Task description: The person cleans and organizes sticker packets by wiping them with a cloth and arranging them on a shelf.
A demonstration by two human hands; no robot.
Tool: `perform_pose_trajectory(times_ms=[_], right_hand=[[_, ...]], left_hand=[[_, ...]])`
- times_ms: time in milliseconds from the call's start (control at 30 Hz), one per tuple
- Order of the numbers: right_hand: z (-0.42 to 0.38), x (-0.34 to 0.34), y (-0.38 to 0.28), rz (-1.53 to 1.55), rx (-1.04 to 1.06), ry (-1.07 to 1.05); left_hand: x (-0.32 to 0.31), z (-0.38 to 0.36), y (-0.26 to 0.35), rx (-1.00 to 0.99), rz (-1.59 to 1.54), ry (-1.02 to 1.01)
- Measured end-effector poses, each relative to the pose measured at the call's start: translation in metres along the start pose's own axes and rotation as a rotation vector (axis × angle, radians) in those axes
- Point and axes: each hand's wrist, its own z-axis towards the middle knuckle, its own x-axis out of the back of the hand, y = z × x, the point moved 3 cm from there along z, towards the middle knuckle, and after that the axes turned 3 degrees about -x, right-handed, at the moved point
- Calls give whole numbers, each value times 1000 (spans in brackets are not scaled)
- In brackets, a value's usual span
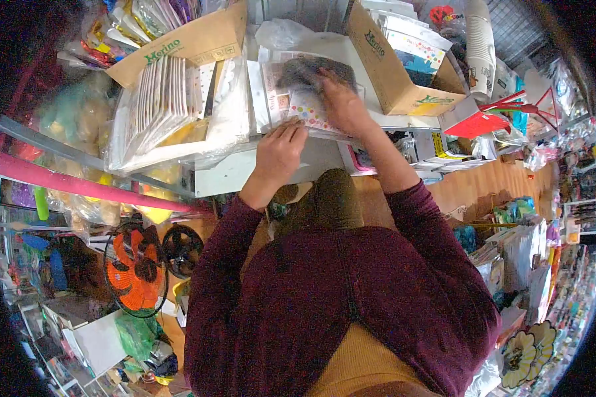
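maroon jacket (271, 304) nearest; beyond, on the desk (224, 177), left hand (283, 151) curls at the near edge of the dotted packet (306, 115), right hand (346, 109) blurs over a dark bundle (298, 73). neither grip's opening is clear. best keep the packet flat, pressing lightly.

White desk (228, 173): printed packets (277, 99) laid at centre, cardboard box (404, 86) set right, pale envelope stack (162, 99) placed left, clear plastic (281, 33) crumpled behind.

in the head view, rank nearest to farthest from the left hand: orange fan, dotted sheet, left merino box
1. Dotted sheet, at the left hand's fingertips
2. Left Merino box, upper left
3. Orange fan, lower left
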Motion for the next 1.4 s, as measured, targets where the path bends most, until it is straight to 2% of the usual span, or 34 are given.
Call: perform_pose_trajectory(times_ms=[33, 133, 200, 267, 333, 400, 433, 667, 700, 733, 767, 867, 933, 1000, 1033, 1067, 1133, 1167, 1267, 1333, 1400], right_hand=[[4, 22, -3, 95, -251, -121], [4, 32, 25, 106, -273, -58], [-1, 31, 31, 142, -279, 28], [-4, 29, 38, 180, -385, -82], [-7, 24, 46, 233, -376, 19], [-11, 11, 52, 410, -288, -53], [-17, 39, 27, 286, -121, -62], [-12, 20, 42, 250, -415, 36], [-11, 37, 32, 309, -287, 113], [-10, 31, 36, 309, -341, 44], [-9, 26, 39, 314, -354, 68], [-12, 24, 40, 319, -336, 121], [-12, 21, 42, 323, -305, 150], [-10, 18, 43, 325, -311, 155], [-11, 25, 41, 329, -357, 61], [-12, 21, 43, 329, -361, 68], [-9, 26, 36, 347, -298, 142], [-11, 27, 37, 318, -366, 44], [-13, 13, 44, 305, -368, 106], [-13, 30, 37, 338, -377, 51], [-13, 30, 35, 371, -380, -4]], left_hand=[[2, 2, 1, 14, -1, 32], [10, 16, 6, 74, -11, 37], [13, 34, 3, 23, -29, 54], [18, 55, -1, -27, -51, 64], [35, 83, -6, -20, -50, 234], [54, 118, -8, 32, -74, 285], [62, 137, -7, 34, -48, 316], [51, 262, 12, -131, -75, 497], [45, 273, 15, -143, -84, 497], [39, 283, 20, -165, -102, 513], [33, 292, 24, -187, -119, 530], [-1, 313, 29, -166, -157, 511], [-24, 318, 31, -236, -156, 492], [-51, 321, 28, -165, -160, 342], [-58, 319, 27, -216, -216, 371], [-66, 319, 25, -223, -220, 369], [-83, 322, 21, -71, -163, 193], [-88, 325, 19, -76, -166, 190], [-86, 332, 22, -160, -220, 287], [-72, 341, 30, 42, -323, 113], [-74, 339, 30, 79, -388, 106]])
